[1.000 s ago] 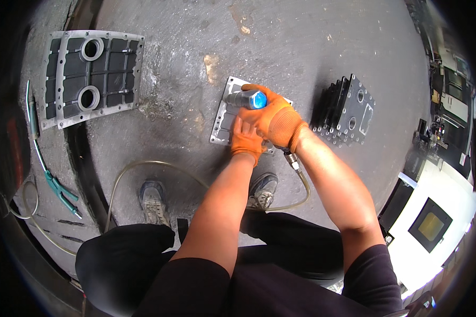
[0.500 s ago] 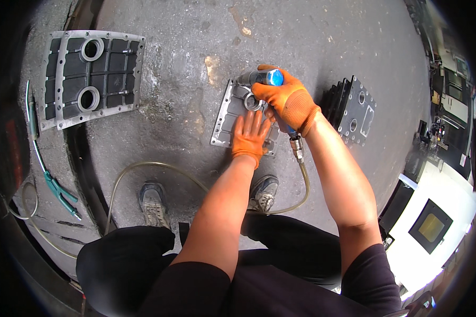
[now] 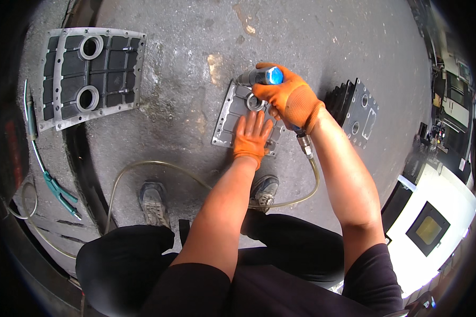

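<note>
A grey metal cover plate (image 3: 225, 124) with a round raised opening lies on the floor before my feet. My left hand (image 3: 252, 138), in an orange glove, rests flat on it with the fingers stretched out. My gloved right hand (image 3: 291, 98) is wrapped round a pneumatic drill (image 3: 269, 76) with a blue rear end. The drill's dark nose meets the plate's far left corner; its tip is too small to make out. An air hose (image 3: 315, 182) runs from a metal coupling (image 3: 304, 142) under the drill's handle.
Two larger metal plates (image 3: 98, 71) lie overlapped at the left. Beside them is a green air blow gun (image 3: 55, 189) with a long tube. A stack of dark plates (image 3: 357, 111) stands right of my right hand. The hose crosses near my shoes (image 3: 154, 203). A white machine (image 3: 433, 227) stands far right.
The drill's handle end and coupling have swung slightly to the right, with my right wrist. The hose loop bulges further right. My left hand stays on the plate.
</note>
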`<state>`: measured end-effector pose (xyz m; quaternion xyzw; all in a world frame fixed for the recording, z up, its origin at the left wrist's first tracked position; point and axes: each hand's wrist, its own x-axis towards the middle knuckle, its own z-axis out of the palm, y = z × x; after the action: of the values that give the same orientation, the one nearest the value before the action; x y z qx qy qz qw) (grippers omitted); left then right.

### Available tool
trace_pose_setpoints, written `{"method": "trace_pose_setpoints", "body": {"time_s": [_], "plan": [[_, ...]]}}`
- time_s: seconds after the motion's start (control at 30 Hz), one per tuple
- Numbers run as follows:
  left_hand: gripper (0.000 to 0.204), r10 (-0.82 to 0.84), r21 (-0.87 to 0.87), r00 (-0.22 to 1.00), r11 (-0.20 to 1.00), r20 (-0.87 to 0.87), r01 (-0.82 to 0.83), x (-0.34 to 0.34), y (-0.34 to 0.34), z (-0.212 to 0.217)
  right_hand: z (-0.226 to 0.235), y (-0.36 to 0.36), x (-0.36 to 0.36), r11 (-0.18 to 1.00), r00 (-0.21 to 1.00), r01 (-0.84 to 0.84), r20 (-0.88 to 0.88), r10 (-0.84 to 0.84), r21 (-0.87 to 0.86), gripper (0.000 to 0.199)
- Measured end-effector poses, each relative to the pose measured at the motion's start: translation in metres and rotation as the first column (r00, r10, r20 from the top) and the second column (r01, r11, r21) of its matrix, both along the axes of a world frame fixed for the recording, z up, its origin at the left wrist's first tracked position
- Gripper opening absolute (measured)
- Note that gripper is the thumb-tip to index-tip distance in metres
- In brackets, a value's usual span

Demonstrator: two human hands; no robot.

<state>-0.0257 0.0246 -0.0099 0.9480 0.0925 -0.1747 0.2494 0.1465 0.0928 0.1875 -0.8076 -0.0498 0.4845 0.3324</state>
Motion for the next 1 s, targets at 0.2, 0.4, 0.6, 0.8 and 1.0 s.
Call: {"method": "trace_pose_setpoints", "body": {"time_s": [0.2,0.4,0.6,0.8,1.0], "plan": [[0.101,-0.016,0.028,0.999,0.999,-0.029,0.016,0.003,0.004,0.007,-0.016,0.005,0.009,0.996,0.997,-0.046,0.053,0.051,-0.081,0.063],[0.1,-0.035,0.079,0.999,0.996,-0.03,0.037,0.005,0.004,0.012,0.001,-0.027,0.009,0.994,0.994,0.097,-0.05,-0.094,0.056,0.063],[0.096,-0.051,0.064,0.997,0.996,-0.062,0.055,0.006,0.01,0.018,0.012,-0.052,0.007,0.972,0.972,0.233,-0.015,-0.234,-0.036,0.056],[0.095,-0.075,0.046,0.989,0.996,-0.125,0.081,0.009,0.011,0.023,-0.002,-0.063,0.012,0.974,0.974,0.221,-0.033,-0.222,-0.051,0.055],[0.098,-0.094,0.035,0.983,0.994,-0.158,0.101,0.009,0.013,0.027,0.014,-0.045,0.018,0.988,0.995,-0.097,0.014,0.099,-0.119,0.07]]}}
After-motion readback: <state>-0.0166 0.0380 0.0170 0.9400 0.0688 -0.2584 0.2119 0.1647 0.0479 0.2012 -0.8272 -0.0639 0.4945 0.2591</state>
